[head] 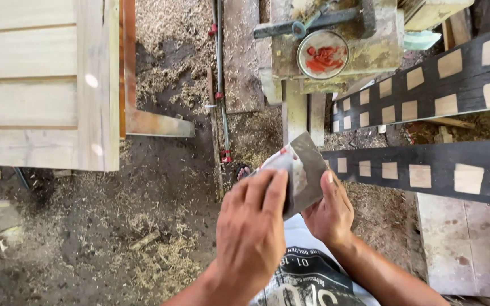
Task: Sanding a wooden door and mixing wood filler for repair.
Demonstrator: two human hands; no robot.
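Sandpaper sheet (300,170) sits between my hands, its long axis tilted up-right. My right hand (329,214) pinches its lower edge; my left hand (252,226) lies curled over its near face.

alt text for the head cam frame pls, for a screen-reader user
Seen from above, the left hand and right hand together hold a grey folded sheet, perhaps sandpaper, over a floor strewn with sawdust. Dark planks with pale square patches lie to the right, a pale wooden panel upper left, and a round tin of red paste above.
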